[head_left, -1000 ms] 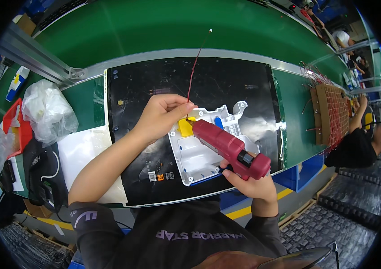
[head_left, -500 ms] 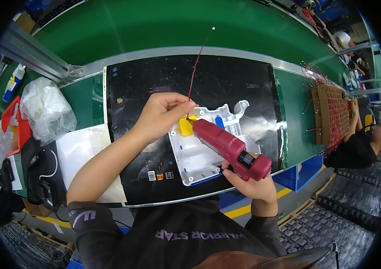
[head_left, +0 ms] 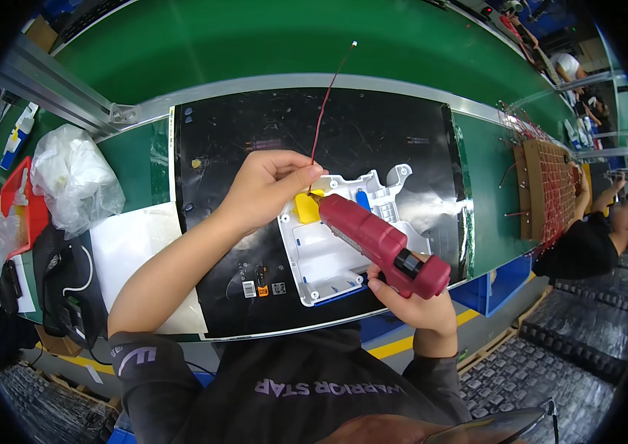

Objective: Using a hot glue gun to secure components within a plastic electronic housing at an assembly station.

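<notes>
The left hand [head_left: 266, 189] pinches a thin red wire [head_left: 326, 103] between thumb and fingertips, right over the yellow part [head_left: 305, 207] seated in the white plastic housing [head_left: 332, 248]. The wire runs up and away from that hand, its free end lying on the black mat [head_left: 255, 133] well beyond the fingers. It looks limp and very light — it will bend wherever it is pushed, so a pinch close to the working end, as here, probably gives the most control.

The right hand [head_left: 417, 300] is clenched around the butt of a dark red tool [head_left: 380, 240], likely a glue gun or a powered driver — which one I cannot tell. Its nose points up and to the left from that hand, meeting the yellow part just beside the left fingertips. The tool looks stiff and fairly heavy for its size; gripped at the rear, it seems to need a firm fist.

The housing lies flat on the mat between the two hands, touching the tool's nose. It appears rigid but thin-walled and light, so it could slide on the mat if pressed sideways. The mat lies on a green desk [head_left: 136, 159].
</notes>
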A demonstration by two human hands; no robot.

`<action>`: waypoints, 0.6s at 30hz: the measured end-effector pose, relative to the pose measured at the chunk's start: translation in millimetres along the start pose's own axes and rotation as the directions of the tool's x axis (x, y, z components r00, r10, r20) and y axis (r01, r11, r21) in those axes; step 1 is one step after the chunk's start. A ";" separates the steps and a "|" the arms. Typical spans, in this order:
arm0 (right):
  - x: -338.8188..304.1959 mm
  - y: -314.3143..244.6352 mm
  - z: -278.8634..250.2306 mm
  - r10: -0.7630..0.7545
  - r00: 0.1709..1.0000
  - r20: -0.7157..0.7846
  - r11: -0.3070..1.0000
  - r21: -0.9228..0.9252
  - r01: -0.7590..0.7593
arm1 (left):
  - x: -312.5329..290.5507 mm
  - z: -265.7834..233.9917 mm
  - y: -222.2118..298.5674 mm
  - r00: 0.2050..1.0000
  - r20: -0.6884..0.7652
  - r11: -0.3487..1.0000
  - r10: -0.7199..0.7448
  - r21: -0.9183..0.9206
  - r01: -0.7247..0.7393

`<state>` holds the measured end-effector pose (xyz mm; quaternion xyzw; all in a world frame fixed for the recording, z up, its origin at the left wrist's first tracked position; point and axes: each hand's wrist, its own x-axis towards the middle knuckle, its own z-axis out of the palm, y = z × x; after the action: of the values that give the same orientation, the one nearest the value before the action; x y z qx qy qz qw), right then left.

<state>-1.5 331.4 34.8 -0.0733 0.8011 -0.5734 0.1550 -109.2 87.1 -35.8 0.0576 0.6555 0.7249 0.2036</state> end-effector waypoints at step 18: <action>-3.2 2.1 -0.6 0.001 1.000 -0.005 1.000 0.001 -0.001 | -0.2 2.2 2.1 1.000 0.001 1.000 0.011 -0.011 -0.011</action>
<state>1.5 333.6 33.5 -0.0716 0.8012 -0.5740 0.1534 -108.6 88.9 -33.4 0.0605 0.6513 0.7294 0.2005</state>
